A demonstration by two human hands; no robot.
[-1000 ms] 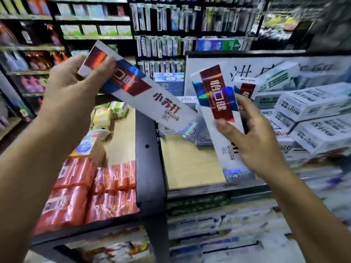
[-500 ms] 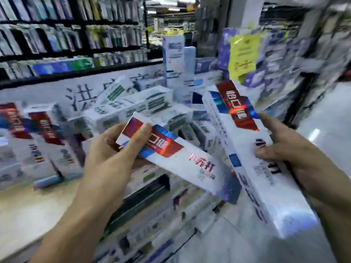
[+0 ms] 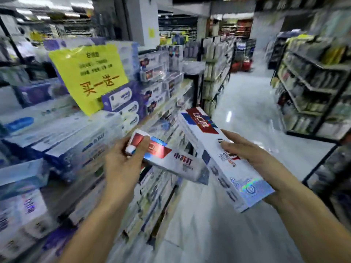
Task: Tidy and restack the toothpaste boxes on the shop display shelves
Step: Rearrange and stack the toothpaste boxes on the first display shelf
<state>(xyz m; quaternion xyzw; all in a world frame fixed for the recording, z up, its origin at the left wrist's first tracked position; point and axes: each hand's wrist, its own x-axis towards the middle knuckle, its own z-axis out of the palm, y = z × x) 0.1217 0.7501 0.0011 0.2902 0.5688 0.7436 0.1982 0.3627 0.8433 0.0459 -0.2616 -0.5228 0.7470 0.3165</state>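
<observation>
My left hand (image 3: 125, 158) grips one end of a slim white toothpaste box (image 3: 171, 162) with a red and blue patch, held out level over the aisle. A larger white toothpaste box (image 3: 214, 154) with a dark red label rests in my right hand (image 3: 247, 150), thumb on top, its shiny end pointing toward me. The two boxes nearly touch at the middle. To my left the display shelves (image 3: 167, 105) carry stacks of white and purple toothpaste boxes (image 3: 121, 103). The picture is blurred by motion.
A yellow paper sign (image 3: 87, 76) with red characters hangs over the purple boxes. A shiny tiled aisle (image 3: 247, 111) runs ahead between the display and a dark shelf unit (image 3: 311, 88) on the right. More shelving stands at the far end.
My view has swung to the right, from the display toward the open aisle. Both hands have kept their boxes and dropped lower, and the two boxes have come closer together.
</observation>
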